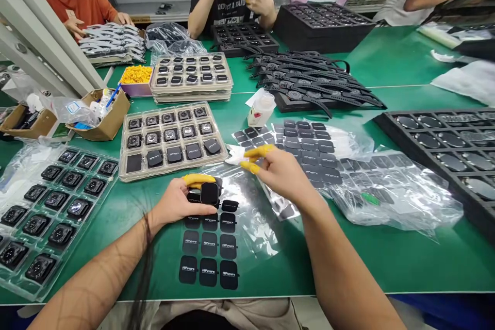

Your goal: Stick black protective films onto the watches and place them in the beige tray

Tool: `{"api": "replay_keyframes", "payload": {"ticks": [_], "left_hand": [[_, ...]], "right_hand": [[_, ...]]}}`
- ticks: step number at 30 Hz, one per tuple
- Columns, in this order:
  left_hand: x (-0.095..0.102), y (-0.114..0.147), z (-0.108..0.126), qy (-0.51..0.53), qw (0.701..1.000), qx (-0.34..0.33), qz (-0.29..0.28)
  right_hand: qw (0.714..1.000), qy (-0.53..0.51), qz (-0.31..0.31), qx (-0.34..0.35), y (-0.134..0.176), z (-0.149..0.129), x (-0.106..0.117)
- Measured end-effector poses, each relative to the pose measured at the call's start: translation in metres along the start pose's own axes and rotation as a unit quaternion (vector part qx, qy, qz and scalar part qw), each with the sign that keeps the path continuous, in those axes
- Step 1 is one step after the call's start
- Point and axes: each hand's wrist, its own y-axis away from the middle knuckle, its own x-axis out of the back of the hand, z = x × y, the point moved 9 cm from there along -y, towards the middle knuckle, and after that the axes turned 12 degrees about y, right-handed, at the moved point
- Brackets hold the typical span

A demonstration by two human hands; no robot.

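Between thumb and fingers, my left hand grips a square black smartwatch body, its dark screen facing up. Below it lies a clear sheet of black stickers printed "HiFuture". My right hand pinches a crumpled white wipe just right of the watch body. Yellow finger cots cover some fingertips of both hands. Behind the hands, a blister tray holds watch bodies, several with black stickers on their faces. At the left, another clear tray carries more watch bodies, backs up.
A white bottle stands beyond my right hand. Sticker sheets and plastic bags lie to the right, near a black foam tray. Strapped watches, stacked trays and a box of yellow finger cots sit farther back. Co-workers sit opposite.
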Motion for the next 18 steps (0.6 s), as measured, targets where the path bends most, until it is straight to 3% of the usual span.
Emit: {"api": "replay_keyframes", "payload": {"ticks": [2,6,9,14,18], "left_hand": [[-0.001,0.000,-0.001,-0.006,1.000,0.003,-0.005],[-0.003,0.002,-0.001,-0.009,1.000,0.010,-0.007],[-0.003,0.003,0.004,-0.006,1.000,-0.008,0.000],[0.003,0.005,0.008,0.020,0.998,-0.048,0.038],[0.010,0.005,-0.006,-0.021,0.996,0.001,0.091]], "right_hand": [[0.999,0.036,0.033,0.002,-0.003,-0.004,-0.005],[0.990,0.135,-0.030,0.001,-0.003,-0.009,-0.037],[0.988,0.151,-0.004,0.020,-0.002,-0.012,-0.040],[0.994,0.019,0.098,0.045,-0.001,-0.007,-0.006],[0.978,-0.093,0.167,0.081,0.011,-0.033,0.022]]}}
